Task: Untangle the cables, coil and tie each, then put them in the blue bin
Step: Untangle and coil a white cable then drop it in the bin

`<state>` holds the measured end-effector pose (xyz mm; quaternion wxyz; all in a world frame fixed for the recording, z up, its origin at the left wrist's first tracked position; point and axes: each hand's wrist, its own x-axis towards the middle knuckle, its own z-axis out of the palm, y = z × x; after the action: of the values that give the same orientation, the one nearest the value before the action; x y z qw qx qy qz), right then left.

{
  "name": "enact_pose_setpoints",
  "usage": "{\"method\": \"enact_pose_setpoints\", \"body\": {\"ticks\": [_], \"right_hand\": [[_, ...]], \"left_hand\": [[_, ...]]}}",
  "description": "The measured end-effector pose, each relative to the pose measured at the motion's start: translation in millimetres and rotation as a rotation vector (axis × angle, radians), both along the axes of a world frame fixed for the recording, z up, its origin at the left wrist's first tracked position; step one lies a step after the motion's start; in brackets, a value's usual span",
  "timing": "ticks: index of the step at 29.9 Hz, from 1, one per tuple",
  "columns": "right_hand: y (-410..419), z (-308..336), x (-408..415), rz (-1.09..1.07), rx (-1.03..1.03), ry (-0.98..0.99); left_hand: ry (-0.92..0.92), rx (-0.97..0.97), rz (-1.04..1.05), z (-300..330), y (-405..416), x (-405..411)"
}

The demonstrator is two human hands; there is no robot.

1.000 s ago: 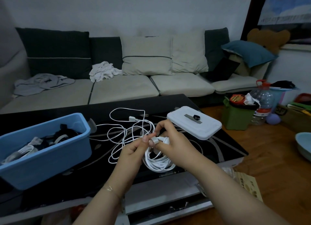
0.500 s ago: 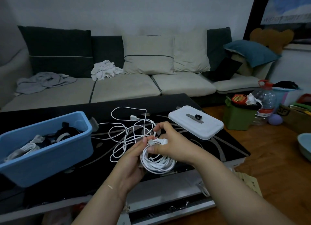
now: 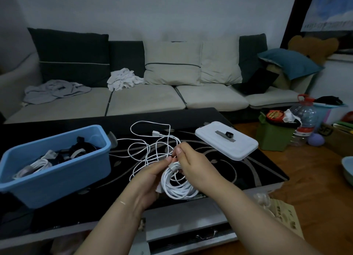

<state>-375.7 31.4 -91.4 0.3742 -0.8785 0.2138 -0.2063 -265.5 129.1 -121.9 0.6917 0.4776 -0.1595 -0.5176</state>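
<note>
A low coffee table with a glossy black top patterned in pale swirls (image 3: 225,170) carries three things: a light blue plastic bin (image 3: 63,176) near the left edge, a loose white cable (image 3: 149,149) sprawled mid-table, and a flat white rectangular plastic lid (image 3: 238,147) toward the right edge.

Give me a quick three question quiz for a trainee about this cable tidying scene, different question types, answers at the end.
1. True or false: the blue bin already holds cables.
2. The white lid lies: A) on the sofa B) on the table, right of the loose cable C) in the bin.
3. What do the left hand and right hand hold?

Key: 1 true. 2 B. 3 the coiled white cable, pinched at its band.
</note>
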Motion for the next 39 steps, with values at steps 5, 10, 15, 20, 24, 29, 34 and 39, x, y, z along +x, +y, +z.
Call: {"method": "enact_pose_setpoints", "body": {"ticks": [5, 10, 15, 20, 24, 29, 34, 39], "right_hand": [[5.9, 0.2, 4.8, -0.063, -0.158, -0.003], [10.6, -4.1, 15.3, -0.135, -0.090, -0.065], [17.2, 0.4, 24.0, -0.104, -0.067, -0.079], [32.1, 2.3, 31.5, -0.052, -0.121, -0.041], [38.7, -5.9, 46.0, 0.025, -0.075, -0.027], [45.1, -8.6, 62.6, 0.139, 0.106, -0.038], [51.8, -7.4, 97.4, 0.040, 0.319, -0.171], [59.3, 19.4, 140.3, -0.039, 0.512, -0.342]], "left_hand": [[-0.595, 0.076, 0.235, 15.1, 5.8, -11.4], [-1.400, 0.167, 0.400, 12.7, 16.7, -11.3], [-1.186, 0.111, 0.295, 16.6, 24.6, 6.0], [-1.324, 0.228, 0.193, 26.4, 39.3, 20.2], [-1.571, 0.340, 0.182, 35.2, 50.9, 25.5], [-1.649, 0.351, 0.261, 34.7, 66.5, 42.6], [-1.037, 0.082, 0.317, 33.4, 84.4, 75.3], [-0.939, 0.123, 0.676, 35.2, 104.8, 108.2]]}}
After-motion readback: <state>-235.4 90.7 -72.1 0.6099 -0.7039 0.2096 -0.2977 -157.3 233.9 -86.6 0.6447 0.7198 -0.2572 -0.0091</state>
